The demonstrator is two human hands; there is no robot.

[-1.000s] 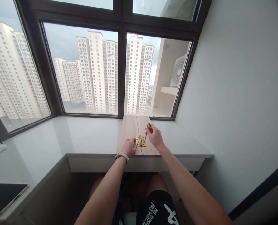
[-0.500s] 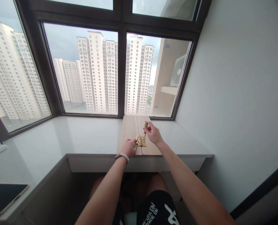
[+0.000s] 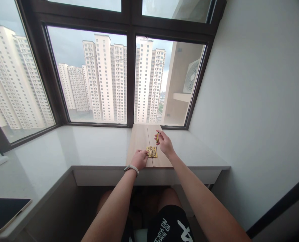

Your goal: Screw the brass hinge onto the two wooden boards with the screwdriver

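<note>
A gold-coloured hinge (image 3: 152,152) lies open across the seam between two pale wooden boards (image 3: 140,136). My left hand (image 3: 140,159), wearing a light wristband, has its fingers bent together against the hinge's left leaf, pressing it to the wood. In my right hand (image 3: 165,144) is a screwdriver (image 3: 157,138) with a yellow and dark handle, held by the fingertips. It stands nearly upright, slightly tilted, with its shaft reaching down to the right leaf of the hinge. Whether the tip sits in a screw is too small to see.
The boards rest on a white windowsill counter (image 3: 101,144), their near ends at its front edge. Behind them stands a dark-framed window (image 3: 131,77), with a white wall (image 3: 255,84) on the right. A tablet-like device (image 3: 7,213) lies at the lower left.
My right hand has shifted slightly and its fingers have moved around the screwdriver handle, which looks turned. My left hand and the hinge have stayed in place.
</note>
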